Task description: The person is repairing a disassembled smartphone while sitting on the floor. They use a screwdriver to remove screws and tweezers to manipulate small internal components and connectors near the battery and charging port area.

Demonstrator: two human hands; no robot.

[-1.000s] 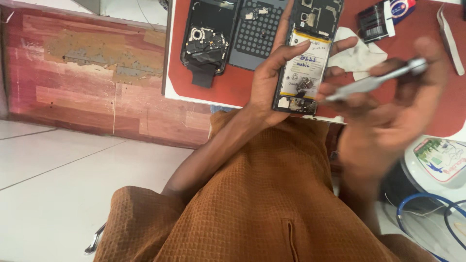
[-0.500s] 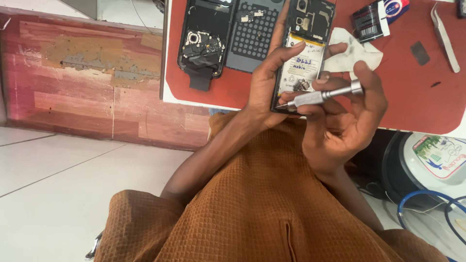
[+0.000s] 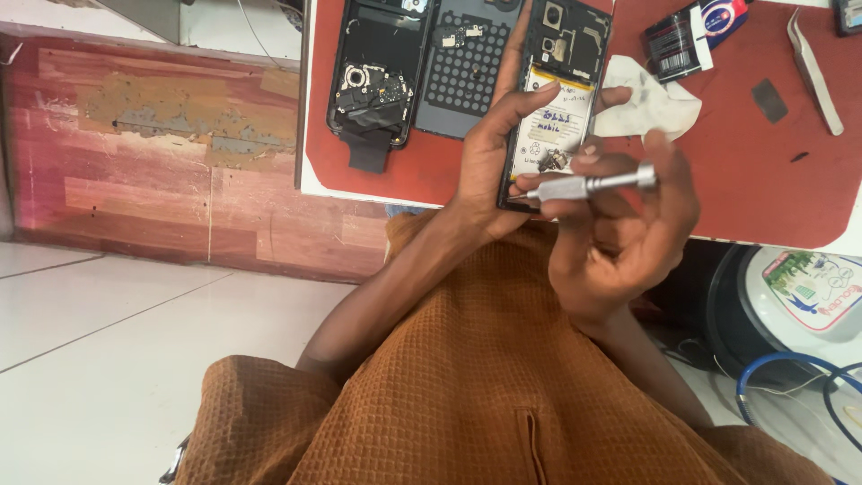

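My left hand (image 3: 489,153) grips an opened black phone (image 3: 561,90) by its edges, with the battery and circuit board showing, above the red work mat (image 3: 763,180). My right hand (image 3: 620,233) is closed around a small silver screwdriver (image 3: 588,186). It lies nearly level, and its tip points left at the lower end of the phone, next to my left thumb. Orange-brown waffle cloth on my lap fills the bottom of the view.
On the mat lie another opened phone body (image 3: 373,76), a grey perforated cover (image 3: 467,63), a crumpled white tissue (image 3: 651,103), a black pack (image 3: 678,40), metal tweezers (image 3: 813,67) and a small dark square (image 3: 766,99). A white lidded tub (image 3: 808,296) and blue cable (image 3: 781,377) sit lower right.
My right hand has drawn in to the left, bringing the screwdriver from out at the right down onto the phone's lower end. My left hand keeps its hold on the phone.
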